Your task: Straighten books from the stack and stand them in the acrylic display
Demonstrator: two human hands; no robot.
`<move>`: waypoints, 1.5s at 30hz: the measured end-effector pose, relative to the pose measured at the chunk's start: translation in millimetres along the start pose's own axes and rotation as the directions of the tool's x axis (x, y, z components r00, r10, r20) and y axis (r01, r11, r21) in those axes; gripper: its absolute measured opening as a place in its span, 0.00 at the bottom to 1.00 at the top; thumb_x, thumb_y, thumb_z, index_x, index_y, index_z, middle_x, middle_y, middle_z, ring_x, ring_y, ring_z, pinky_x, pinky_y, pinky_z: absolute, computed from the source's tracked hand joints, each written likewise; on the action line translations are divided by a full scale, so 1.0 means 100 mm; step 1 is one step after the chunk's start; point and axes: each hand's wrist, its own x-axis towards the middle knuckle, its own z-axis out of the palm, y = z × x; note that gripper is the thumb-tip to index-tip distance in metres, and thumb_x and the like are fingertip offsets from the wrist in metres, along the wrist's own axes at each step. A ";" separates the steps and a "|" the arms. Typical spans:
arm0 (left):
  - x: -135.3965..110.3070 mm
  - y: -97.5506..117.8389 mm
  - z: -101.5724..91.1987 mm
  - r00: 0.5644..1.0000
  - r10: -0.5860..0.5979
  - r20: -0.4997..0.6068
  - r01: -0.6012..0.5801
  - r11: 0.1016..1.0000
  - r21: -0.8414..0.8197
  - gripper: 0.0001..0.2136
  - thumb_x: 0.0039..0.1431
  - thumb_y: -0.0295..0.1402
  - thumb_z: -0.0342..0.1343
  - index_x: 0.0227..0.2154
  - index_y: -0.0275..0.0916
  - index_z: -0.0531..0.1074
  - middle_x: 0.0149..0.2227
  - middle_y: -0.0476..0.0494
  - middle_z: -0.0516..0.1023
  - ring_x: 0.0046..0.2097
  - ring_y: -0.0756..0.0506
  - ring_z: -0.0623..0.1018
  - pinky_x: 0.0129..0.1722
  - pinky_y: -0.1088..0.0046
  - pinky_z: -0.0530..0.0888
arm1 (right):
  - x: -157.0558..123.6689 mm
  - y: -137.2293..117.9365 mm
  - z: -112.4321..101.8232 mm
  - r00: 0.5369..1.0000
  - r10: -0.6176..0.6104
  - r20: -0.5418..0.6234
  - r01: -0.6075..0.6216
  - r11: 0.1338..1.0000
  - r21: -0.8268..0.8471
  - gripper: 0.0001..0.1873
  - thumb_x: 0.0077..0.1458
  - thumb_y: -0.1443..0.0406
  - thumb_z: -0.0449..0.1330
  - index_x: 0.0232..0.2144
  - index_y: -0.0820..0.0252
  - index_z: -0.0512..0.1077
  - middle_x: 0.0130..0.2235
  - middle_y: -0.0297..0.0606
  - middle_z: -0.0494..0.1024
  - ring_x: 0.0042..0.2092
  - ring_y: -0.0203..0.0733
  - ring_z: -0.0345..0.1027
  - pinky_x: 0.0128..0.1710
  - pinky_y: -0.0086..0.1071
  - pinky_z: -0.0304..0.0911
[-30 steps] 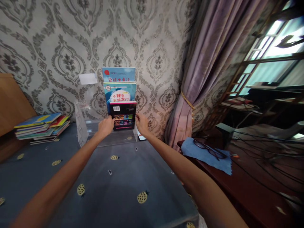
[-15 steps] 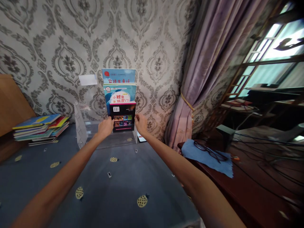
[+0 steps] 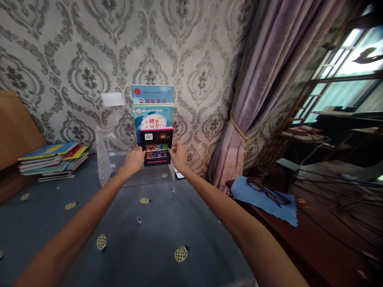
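A clear acrylic book rack stands against the patterned wall on a blue cloth-covered table. Three books stand in its tiers. The front one is a black book with a barcode. Behind it sits a light blue book, and a blue book is at the back. My left hand grips the black book's left edge, fingers closed. At the right edge my right hand pinches the same book.
A stack of colourful books lies at the left on the table. A wooden board leans at far left. To the right, glasses rest on a blue cloth on a dark wooden desk with cables. A purple curtain hangs beside the window.
The black book has sunk a little lower in the rack's front tier, and both hands stay on its edges. The view has shifted slightly.
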 end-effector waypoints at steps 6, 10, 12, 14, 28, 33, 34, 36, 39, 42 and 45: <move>0.00 -0.01 0.01 1.000 0.017 0.003 -0.017 1.000 -0.007 0.18 0.71 0.38 0.38 0.52 0.34 0.67 0.44 0.27 0.80 0.47 0.34 0.81 0.45 0.60 0.73 | 0.00 0.04 0.02 1.000 -0.023 -0.005 0.023 1.000 0.012 0.09 0.56 0.62 0.59 0.40 0.56 0.68 0.30 0.35 0.76 0.35 0.48 0.71 0.40 0.39 0.64; -0.03 -0.01 0.00 1.000 0.022 0.008 -0.022 1.000 -0.015 0.17 0.71 0.38 0.38 0.52 0.35 0.67 0.44 0.28 0.80 0.47 0.35 0.81 0.45 0.61 0.73 | -0.01 0.05 0.01 0.999 -0.034 -0.003 0.035 0.999 0.018 0.07 0.55 0.63 0.59 0.38 0.55 0.67 0.29 0.34 0.75 0.35 0.47 0.71 0.38 0.38 0.64; -0.05 -0.02 -0.02 1.000 0.027 0.013 -0.027 0.999 -0.020 0.17 0.71 0.37 0.38 0.52 0.35 0.67 0.44 0.29 0.80 0.48 0.36 0.80 0.46 0.62 0.73 | -0.02 0.05 -0.01 0.999 -0.031 0.007 0.031 0.999 0.010 0.08 0.54 0.63 0.60 0.37 0.55 0.67 0.29 0.33 0.75 0.34 0.47 0.71 0.38 0.38 0.64; -0.06 -0.02 -0.03 0.999 0.033 0.017 -0.032 0.999 -0.024 0.16 0.71 0.37 0.39 0.52 0.35 0.66 0.45 0.29 0.80 0.48 0.36 0.80 0.46 0.63 0.73 | -0.02 0.04 -0.05 0.999 -0.032 0.027 0.032 0.999 0.006 0.08 0.54 0.63 0.60 0.38 0.55 0.68 0.29 0.33 0.75 0.35 0.48 0.71 0.38 0.38 0.63; -0.18 -0.01 -0.12 1.000 0.024 -0.011 -0.025 0.995 -0.098 0.18 0.71 0.40 0.39 0.56 0.34 0.60 0.46 0.28 0.79 0.49 0.34 0.79 0.48 0.59 0.73 | 0.02 0.05 -0.34 0.978 -0.157 0.139 0.148 0.986 0.078 0.10 0.57 0.62 0.58 0.41 0.56 0.66 0.28 0.32 0.74 0.33 0.44 0.71 0.35 0.35 0.61; -0.24 -0.02 -0.14 1.000 0.027 0.016 -0.025 0.994 -0.107 0.18 0.71 0.39 0.39 0.57 0.35 0.60 0.46 0.28 0.79 0.50 0.34 0.79 0.48 0.58 0.72 | -0.06 0.06 -0.34 0.980 -0.144 0.141 0.127 0.985 0.117 0.10 0.57 0.61 0.58 0.40 0.56 0.66 0.28 0.33 0.75 0.33 0.46 0.72 0.34 0.36 0.64; -0.24 -0.02 -0.14 0.999 0.030 0.019 -0.028 0.994 -0.104 0.18 0.71 0.39 0.39 0.56 0.35 0.61 0.46 0.28 0.79 0.50 0.34 0.79 0.48 0.59 0.72 | -0.07 0.06 -0.34 0.981 -0.132 0.140 0.115 0.985 0.128 0.10 0.57 0.61 0.58 0.40 0.56 0.65 0.28 0.33 0.75 0.32 0.45 0.72 0.34 0.36 0.64; -0.26 -0.03 -0.15 0.999 0.041 0.017 -0.039 0.995 -0.094 0.17 0.71 0.39 0.39 0.56 0.35 0.61 0.46 0.29 0.79 0.49 0.35 0.80 0.47 0.60 0.73 | -0.11 0.05 -0.35 0.984 -0.113 0.140 0.090 0.983 0.158 0.11 0.56 0.61 0.59 0.40 0.56 0.65 0.27 0.32 0.74 0.31 0.44 0.72 0.34 0.36 0.65; -0.29 -0.05 -0.14 0.998 0.060 -0.003 -0.060 0.993 -0.102 0.17 0.71 0.38 0.40 0.55 0.35 0.61 0.46 0.29 0.79 0.48 0.35 0.80 0.46 0.61 0.73 | -0.24 0.02 -0.36 0.987 -0.062 0.149 0.027 0.973 0.230 0.12 0.55 0.61 0.58 0.41 0.57 0.64 0.25 0.29 0.72 0.27 0.42 0.71 0.33 0.35 0.65; -0.34 -0.10 -0.06 0.992 0.108 -0.067 -0.117 0.983 -0.143 0.17 0.70 0.35 0.42 0.56 0.32 0.61 0.50 0.27 0.77 0.53 0.35 0.77 0.50 0.59 0.72 | -0.55 -0.01 -0.29 0.977 -0.004 0.211 -0.064 0.948 0.313 0.10 0.56 0.61 0.55 0.40 0.57 0.65 0.25 0.29 0.72 0.26 0.40 0.70 0.30 0.32 0.65; -0.46 -0.19 0.10 0.962 0.202 -0.184 -0.230 0.963 -0.140 0.19 0.67 0.32 0.44 0.58 0.31 0.60 0.59 0.27 0.70 0.63 0.36 0.68 0.60 0.57 0.65 | -1.00 -0.08 -0.14 0.925 -0.037 0.379 -0.106 0.931 0.350 0.06 0.55 0.64 0.54 0.37 0.57 0.66 0.23 0.28 0.71 0.26 0.39 0.70 0.30 0.31 0.65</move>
